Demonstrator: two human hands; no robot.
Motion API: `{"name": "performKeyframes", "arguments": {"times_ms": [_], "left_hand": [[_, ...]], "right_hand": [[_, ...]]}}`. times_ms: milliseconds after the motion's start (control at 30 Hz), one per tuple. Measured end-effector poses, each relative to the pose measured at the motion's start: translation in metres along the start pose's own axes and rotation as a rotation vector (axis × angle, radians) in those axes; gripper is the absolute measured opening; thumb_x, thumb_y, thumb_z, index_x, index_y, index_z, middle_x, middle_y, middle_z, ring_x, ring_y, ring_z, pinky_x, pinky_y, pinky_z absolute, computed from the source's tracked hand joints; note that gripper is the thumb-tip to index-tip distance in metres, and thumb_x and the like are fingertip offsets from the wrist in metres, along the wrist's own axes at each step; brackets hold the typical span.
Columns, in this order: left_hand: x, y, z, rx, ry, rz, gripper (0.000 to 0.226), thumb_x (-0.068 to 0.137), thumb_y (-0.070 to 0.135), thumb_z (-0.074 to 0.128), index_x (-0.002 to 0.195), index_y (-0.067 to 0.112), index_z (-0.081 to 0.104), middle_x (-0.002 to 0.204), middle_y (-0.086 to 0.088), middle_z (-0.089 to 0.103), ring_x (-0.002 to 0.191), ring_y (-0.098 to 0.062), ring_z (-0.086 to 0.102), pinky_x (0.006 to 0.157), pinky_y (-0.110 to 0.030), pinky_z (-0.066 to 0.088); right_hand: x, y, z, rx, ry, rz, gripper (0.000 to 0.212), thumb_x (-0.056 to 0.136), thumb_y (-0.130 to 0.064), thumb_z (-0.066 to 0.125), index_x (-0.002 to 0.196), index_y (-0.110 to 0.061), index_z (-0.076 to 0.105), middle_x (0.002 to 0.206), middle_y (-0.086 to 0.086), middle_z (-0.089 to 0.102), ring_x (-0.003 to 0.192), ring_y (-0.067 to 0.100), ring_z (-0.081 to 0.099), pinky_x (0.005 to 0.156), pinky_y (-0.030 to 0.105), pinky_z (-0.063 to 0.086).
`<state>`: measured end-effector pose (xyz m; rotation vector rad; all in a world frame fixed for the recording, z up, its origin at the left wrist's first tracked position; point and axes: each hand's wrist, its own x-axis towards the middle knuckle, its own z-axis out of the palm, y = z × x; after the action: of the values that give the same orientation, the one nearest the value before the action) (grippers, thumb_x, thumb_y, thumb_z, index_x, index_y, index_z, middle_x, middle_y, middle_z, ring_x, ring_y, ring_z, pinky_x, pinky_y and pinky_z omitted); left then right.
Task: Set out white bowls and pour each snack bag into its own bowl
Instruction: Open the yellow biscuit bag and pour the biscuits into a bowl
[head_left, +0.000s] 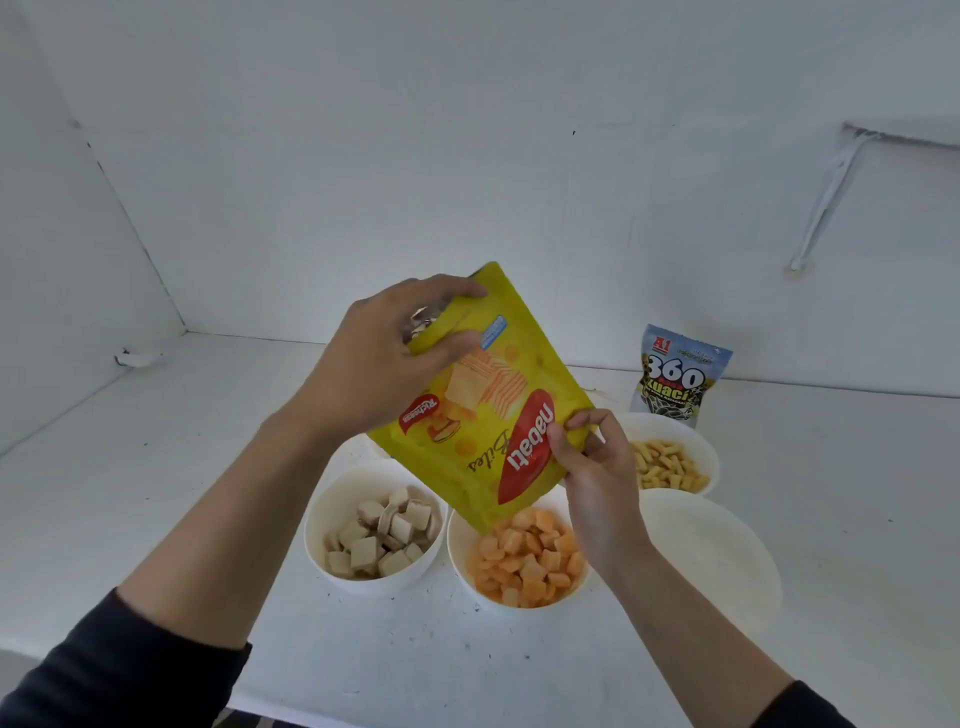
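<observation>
A yellow Nabati snack bag (488, 400) is held upside down above a white bowl of orange squares (519, 558). My left hand (384, 358) grips the bag's upper end; my right hand (592, 467) pinches its lower right edge. To the left sits a white bowl of beige wafer cubes (376, 530). Behind my right hand is a white bowl of yellow sticks (670, 460). An empty white bowl (711, 551) stands at the right. A 360 Kuaci seed bag (675, 376) stands upright at the back.
Everything rests on a white table (182, 467) that meets white walls at the back and left. The rim of another white bowl (358, 452) shows under the yellow bag. The table's front edge runs low across the view.
</observation>
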<state>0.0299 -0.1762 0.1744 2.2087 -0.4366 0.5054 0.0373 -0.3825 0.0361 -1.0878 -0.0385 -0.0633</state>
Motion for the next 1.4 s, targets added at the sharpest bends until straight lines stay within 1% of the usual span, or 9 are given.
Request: {"name": "performKeyframes", "arguments": {"times_ms": [200,300,433,600,767,867,1033,1233,1400], "left_hand": [[-0.034,-0.031,0.002,-0.332,0.301,-0.226,0.029,0.094,0.022,0.071,0.122,0.030,0.067,0.111,0.008,0.069,0.087,-0.019,0.074,0.064,-0.028,0.061],[-0.062,-0.049,0.014,-0.425,0.508,-0.375,0.029,0.095,0.026,0.068,0.123,0.034,0.066,0.119,0.000,0.067,0.096,-0.020,0.072,0.064,-0.027,0.061],[-0.097,-0.061,0.038,-0.617,0.650,-0.489,0.025,0.097,0.021,0.065,0.120,0.032,0.067,0.121,0.001,0.069,0.103,-0.022,0.072,0.064,-0.027,0.061],[-0.133,-0.070,0.053,-0.845,0.630,-0.564,0.032,0.093,0.005,0.065,0.117,0.026,0.064,0.122,-0.005,0.069,0.100,-0.027,0.073,0.059,-0.038,0.061],[-0.155,-0.077,0.046,-0.766,0.600,-0.571,0.037,0.074,-0.007,0.075,0.107,0.009,0.071,0.109,-0.012,0.075,0.090,-0.017,0.075,0.064,-0.029,0.062],[-0.164,-0.079,0.037,-0.706,0.611,-0.558,0.038,0.066,-0.006,0.079,0.100,0.009,0.072,0.100,-0.011,0.076,0.084,-0.017,0.075,0.064,-0.024,0.061],[-0.194,-0.086,0.007,-0.415,0.487,-0.580,0.037,0.056,0.006,0.092,0.084,0.017,0.069,0.093,0.000,0.076,0.078,-0.015,0.074,0.061,-0.022,0.058],[-0.250,-0.087,-0.058,-0.130,0.327,-0.625,0.048,0.058,0.052,0.091,0.097,0.030,0.075,0.113,0.008,0.064,0.109,-0.013,0.064,0.086,-0.033,0.056],[-0.302,-0.081,-0.117,-0.245,0.404,-0.596,0.049,0.074,0.017,0.089,0.117,0.030,0.068,0.125,0.001,0.066,0.116,-0.022,0.066,0.083,-0.040,0.063]], "right_hand": [[0.001,-0.009,0.013,-0.181,-0.043,-0.061,0.048,0.072,-0.018,0.088,0.105,-0.025,0.053,0.108,-0.007,0.070,0.108,0.024,0.070,0.085,0.051,0.061],[-0.004,0.001,0.013,-0.317,-0.051,-0.003,0.069,0.065,-0.020,0.095,0.112,-0.037,0.048,0.117,0.000,0.063,0.105,0.021,0.070,0.081,0.044,0.063],[-0.010,0.010,0.018,-0.256,-0.095,0.077,0.065,0.071,-0.007,0.090,0.118,-0.032,0.050,0.115,-0.001,0.068,0.094,0.017,0.074,0.071,0.041,0.064],[-0.007,0.012,0.026,-0.141,-0.036,0.048,0.058,0.078,0.004,0.082,0.120,-0.025,0.054,0.109,0.003,0.075,0.100,0.019,0.074,0.091,0.053,0.059],[-0.005,0.021,0.044,-0.021,-0.076,0.109,0.080,0.076,0.000,0.085,0.130,-0.047,0.047,0.124,0.003,0.071,0.117,0.017,0.067,0.100,0.056,0.053],[-0.007,0.029,0.060,-0.013,-0.143,0.111,0.094,0.070,0.002,0.088,0.135,-0.049,0.043,0.129,0.005,0.068,0.118,0.024,0.067,0.097,0.056,0.055],[-0.018,0.040,0.091,-0.048,-0.229,0.045,0.088,0.079,0.013,0.076,0.138,-0.043,0.041,0.123,0.005,0.070,0.111,0.024,0.070,0.087,0.046,0.060],[-0.055,0.058,0.146,-0.131,-0.484,0.046,0.081,0.085,0.016,0.065,0.135,-0.041,0.036,0.120,0.014,0.069,0.108,0.030,0.070,0.088,0.048,0.059],[-0.104,0.090,0.200,-0.213,-0.647,0.097,0.074,0.086,0.012,0.067,0.130,-0.040,0.036,0.123,0.011,0.064,0.103,0.031,0.071,0.081,0.056,0.061]]}}
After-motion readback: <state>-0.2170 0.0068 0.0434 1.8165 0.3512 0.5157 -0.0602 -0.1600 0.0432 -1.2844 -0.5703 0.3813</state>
